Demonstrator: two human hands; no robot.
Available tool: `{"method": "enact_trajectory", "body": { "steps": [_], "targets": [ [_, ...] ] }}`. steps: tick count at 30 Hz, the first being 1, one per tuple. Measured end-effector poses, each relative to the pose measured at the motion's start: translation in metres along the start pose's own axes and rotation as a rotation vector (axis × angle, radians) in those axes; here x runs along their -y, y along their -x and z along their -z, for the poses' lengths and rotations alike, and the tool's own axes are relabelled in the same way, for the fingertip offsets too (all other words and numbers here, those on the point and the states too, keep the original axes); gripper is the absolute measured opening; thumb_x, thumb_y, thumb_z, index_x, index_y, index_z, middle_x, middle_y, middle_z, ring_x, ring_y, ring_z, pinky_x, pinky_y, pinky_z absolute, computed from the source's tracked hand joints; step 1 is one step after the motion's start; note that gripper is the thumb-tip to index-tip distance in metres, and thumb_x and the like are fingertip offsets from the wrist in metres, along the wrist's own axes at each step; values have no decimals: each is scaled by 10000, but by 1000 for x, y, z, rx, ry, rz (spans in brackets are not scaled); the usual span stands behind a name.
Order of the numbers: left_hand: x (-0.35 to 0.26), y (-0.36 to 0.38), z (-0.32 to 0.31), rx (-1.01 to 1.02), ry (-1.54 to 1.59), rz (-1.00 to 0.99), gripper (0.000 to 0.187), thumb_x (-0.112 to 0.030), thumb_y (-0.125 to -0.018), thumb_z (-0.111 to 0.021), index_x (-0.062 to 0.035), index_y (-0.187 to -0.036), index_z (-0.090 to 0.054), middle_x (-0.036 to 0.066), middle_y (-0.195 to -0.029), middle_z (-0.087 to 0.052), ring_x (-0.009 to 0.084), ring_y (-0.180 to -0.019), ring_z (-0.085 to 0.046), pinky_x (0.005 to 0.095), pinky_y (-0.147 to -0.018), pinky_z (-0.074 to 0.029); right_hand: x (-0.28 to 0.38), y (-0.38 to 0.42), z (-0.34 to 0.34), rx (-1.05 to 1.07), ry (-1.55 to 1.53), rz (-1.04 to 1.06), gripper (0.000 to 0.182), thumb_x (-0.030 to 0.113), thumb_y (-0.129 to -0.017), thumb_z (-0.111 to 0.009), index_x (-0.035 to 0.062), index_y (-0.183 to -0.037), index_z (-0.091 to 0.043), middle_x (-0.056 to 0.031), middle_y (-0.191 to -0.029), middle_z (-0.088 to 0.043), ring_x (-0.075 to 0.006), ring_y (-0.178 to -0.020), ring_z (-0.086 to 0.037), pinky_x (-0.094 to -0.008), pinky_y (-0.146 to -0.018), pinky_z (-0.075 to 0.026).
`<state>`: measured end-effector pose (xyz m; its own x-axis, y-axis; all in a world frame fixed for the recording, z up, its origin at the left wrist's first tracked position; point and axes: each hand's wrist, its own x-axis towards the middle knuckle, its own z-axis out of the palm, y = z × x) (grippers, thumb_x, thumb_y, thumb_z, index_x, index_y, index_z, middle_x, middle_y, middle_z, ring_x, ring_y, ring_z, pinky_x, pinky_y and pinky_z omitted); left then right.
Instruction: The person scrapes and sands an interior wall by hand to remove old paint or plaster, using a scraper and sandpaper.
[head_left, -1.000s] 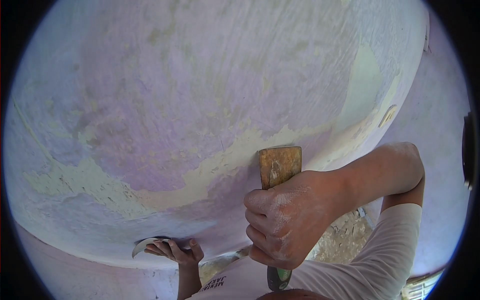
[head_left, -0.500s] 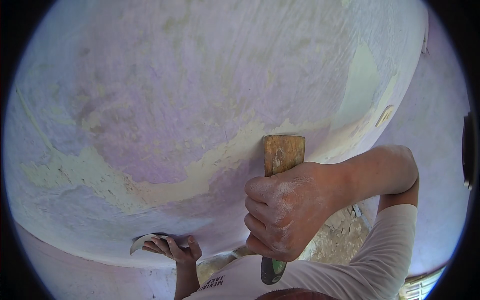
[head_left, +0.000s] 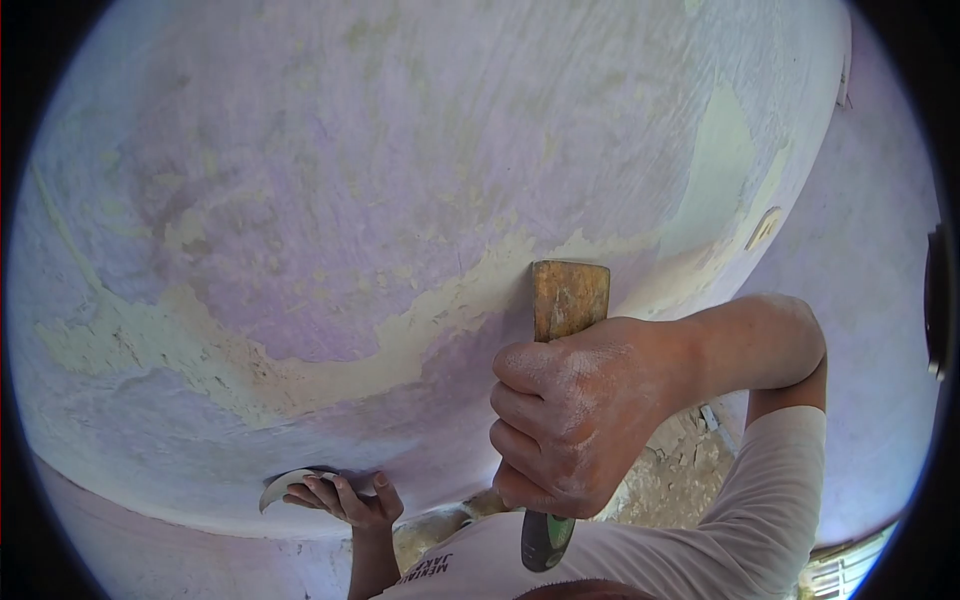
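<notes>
My right hand (head_left: 585,420), dusted with white powder, is wrapped round a scraper (head_left: 570,300). Its wide rusty blade points up, its top edge at the wall, and the dark handle end with a green patch sticks out below my fist. Lower left, my left hand (head_left: 355,503) holds a pale curved piece (head_left: 283,487), crescent-shaped from here, close against the wall. Its fingers lie along the piece, and a dark part of it is half hidden behind them. Before both hands is the purple wall (head_left: 320,250), with a ragged pale patch (head_left: 330,385) running across it.
A wall plate (head_left: 763,229) sits near the wall's right-hand corner. The adjoining purple wall (head_left: 850,220) carries a dark object (head_left: 937,300) at the far right. Rough, debris-strewn floor (head_left: 685,470) shows below my right arm.
The scraper and my right fist have shifted slightly, the blade edge a little higher in view. My left hand stays about where it was, still with the curved piece.
</notes>
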<state>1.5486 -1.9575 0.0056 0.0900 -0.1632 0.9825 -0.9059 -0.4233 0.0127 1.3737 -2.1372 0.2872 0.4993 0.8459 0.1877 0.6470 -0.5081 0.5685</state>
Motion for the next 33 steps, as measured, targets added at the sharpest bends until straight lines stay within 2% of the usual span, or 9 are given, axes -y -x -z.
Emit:
{"method": "enact_trajectory", "body": {
  "steps": [5, 10, 14, 19, 23, 28, 30, 33],
  "targets": [
    [-1, -1, 0, -5, -6, 0, 554, -335, -923, -438, -56, -1383, -304, 223, -1479, -193, 432, -1383, -80, 619, -1076, -10, 1, -2, -2, -15, 7, -8, 302, 151, -509, -634, 102, -461, -341, 41, -440, -269, -102, -410, -319, -262, -422, -215],
    [0, 0, -1, -16, 4, -3, 557, -334, -922, -440, -38, -1377, -312, 229, -1477, -196, 436, -1381, -86, 622, -1074, -11, 0, -3, -1, 60, 37, 3, 306, 172, -551, -650, 107, -474, -362, 49, -443, -279, -96, -410, -341, -262, -419, -236],
    [-1, -1, -1, -25, 2, -1, 558, -338, -922, -438, -40, -1378, -316, 225, -1478, -202, 431, -1383, -85, 621, -1074, -7, -13, -10, 15, -50, 63, -52, 307, 189, -592, -652, 119, -486, -372, 59, -464, -299, -87, -415, -359, -259, -426, -251],
    [-1, 1, -2, -21, -16, 2, 558, -344, -927, -429, -47, -1384, -308, 220, -1480, -200, 429, -1384, -85, 618, -1075, -8, 5, -3, -3, 34, -38, 20, 326, 193, -644, -653, 125, -495, -371, 61, -479, -301, -84, -417, -363, -261, -420, -250],
    [-2, 0, -3, -29, -25, 3, 558, -349, -930, -422, -55, -1388, -297, 215, -1481, -198, 425, -1385, -86, 615, -1078, -13, -15, -9, 15, -81, 59, -34, 351, 194, -678, -654, 121, -491, -367, 60, -462, -297, -89, -409, -353, -260, -411, -239],
    [-1, 2, -3, -29, -32, 7, 556, -360, -933, -418, -63, -1387, -300, 209, -1481, -203, 424, -1384, -89, 612, -1081, -17, 3, -4, 0, 67, -1, 60, 383, 223, -715, -657, 113, -490, -367, 62, -452, -292, -91, -400, -344, -256, -413, -240],
    [-1, 1, -4, -39, -34, 3, 554, -365, -933, -419, -64, -1385, -307, 207, -1481, -204, 424, -1384, -91, 613, -1082, -17, -1, -7, 7, 0, -15, 27, 393, 229, -718, -660, 109, -487, -366, 62, -451, -293, -92, -396, -340, -257, -412, -238],
    [-2, 1, -4, -41, -18, 12, 547, -356, -932, -422, -65, -1382, -314, 207, -1479, -210, 422, -1384, -92, 611, -1082, -15, 1, -5, -1, 14, -18, 24, 402, 236, -723, -661, 108, -484, -364, 62, -444, -293, -92, -392, -335, -259, -412, -231]
  ]
}}
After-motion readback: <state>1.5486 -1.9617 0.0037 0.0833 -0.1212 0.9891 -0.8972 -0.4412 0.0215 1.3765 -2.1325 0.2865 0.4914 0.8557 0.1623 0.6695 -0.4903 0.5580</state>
